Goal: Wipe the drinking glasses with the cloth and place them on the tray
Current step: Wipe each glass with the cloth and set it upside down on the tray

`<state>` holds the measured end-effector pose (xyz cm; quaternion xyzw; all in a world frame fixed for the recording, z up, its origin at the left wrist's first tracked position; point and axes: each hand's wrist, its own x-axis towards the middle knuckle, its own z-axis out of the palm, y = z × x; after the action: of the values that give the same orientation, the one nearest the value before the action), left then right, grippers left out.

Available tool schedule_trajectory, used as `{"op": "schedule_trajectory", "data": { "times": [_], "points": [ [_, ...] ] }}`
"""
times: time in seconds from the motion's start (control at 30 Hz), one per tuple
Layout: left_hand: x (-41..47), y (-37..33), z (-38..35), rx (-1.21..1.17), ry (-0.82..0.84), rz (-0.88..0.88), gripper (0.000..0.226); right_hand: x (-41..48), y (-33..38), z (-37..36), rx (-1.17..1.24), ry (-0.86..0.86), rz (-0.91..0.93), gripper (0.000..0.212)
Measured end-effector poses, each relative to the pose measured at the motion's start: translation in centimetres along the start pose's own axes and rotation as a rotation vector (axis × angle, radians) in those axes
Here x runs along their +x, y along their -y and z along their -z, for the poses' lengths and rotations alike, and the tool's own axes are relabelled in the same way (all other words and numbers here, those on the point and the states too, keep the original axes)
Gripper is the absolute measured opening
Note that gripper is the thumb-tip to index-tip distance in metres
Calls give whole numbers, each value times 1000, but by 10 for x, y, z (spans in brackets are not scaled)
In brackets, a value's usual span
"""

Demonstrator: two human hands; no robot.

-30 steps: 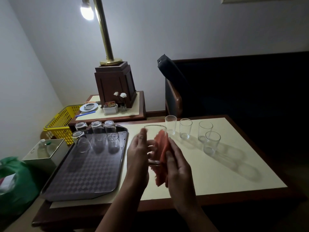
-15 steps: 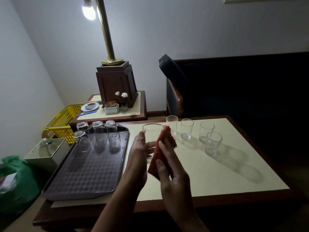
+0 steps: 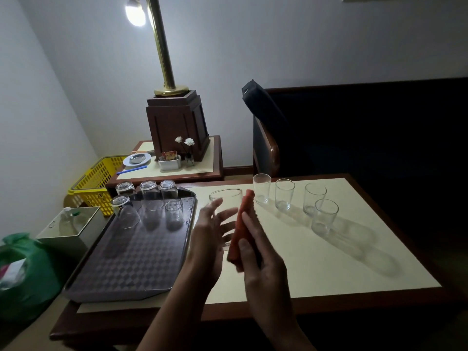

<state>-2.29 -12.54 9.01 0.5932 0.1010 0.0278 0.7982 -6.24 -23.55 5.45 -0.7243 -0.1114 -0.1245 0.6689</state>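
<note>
I see the left hand (image 3: 207, 239) gripping an upright glass (image 3: 225, 206), mouth up, while the right hand (image 3: 260, 259) apparently presses the near-vertical cloth (image 3: 241, 224) against it.

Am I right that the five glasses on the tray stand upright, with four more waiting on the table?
Not quite. The head view shows the five glasses on the tray standing upside down, bases up. The rest holds: four glasses wait on the table, upright.
</note>
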Motion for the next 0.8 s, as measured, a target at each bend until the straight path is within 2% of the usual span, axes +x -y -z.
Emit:
{"op": "schedule_trajectory", "data": {
  "times": [0.13, 0.2, 0.27, 0.33, 0.43, 0.53, 0.7, 0.8],
  "points": [
    [-2, 4, 1, 42, 7, -18, 57, 3, 9, 1, 38, 0, -30, 48],
    [-3, 9, 2, 22, 17, -35, 52, 16, 12, 4, 54, -13, -42, 48],
    [-3, 9, 1, -5, 14, -56, 38, 25, 12, 6, 65, -22, -18, 47],
    [-1, 6, 2, -15, 2, -53, 37, 23, 12, 4, 70, 1, -4, 46],
    [4, -3, 4, 3, -55, -44, 53, 1, 8, -4, 35, 53, -41, 49],
    [5, -4, 5, 11, -58, -21, 74, -9, 9, -7, -21, 56, 0, 49],
    [-2, 5, 7, 17, 46, -19, 47, 28, 17, 5, 100, 35, -75, 47],
    [-1, 4, 6, 100, 120, -61, 47, 38, 17, 11, 105, 69, -105, 44]
  ]
}}
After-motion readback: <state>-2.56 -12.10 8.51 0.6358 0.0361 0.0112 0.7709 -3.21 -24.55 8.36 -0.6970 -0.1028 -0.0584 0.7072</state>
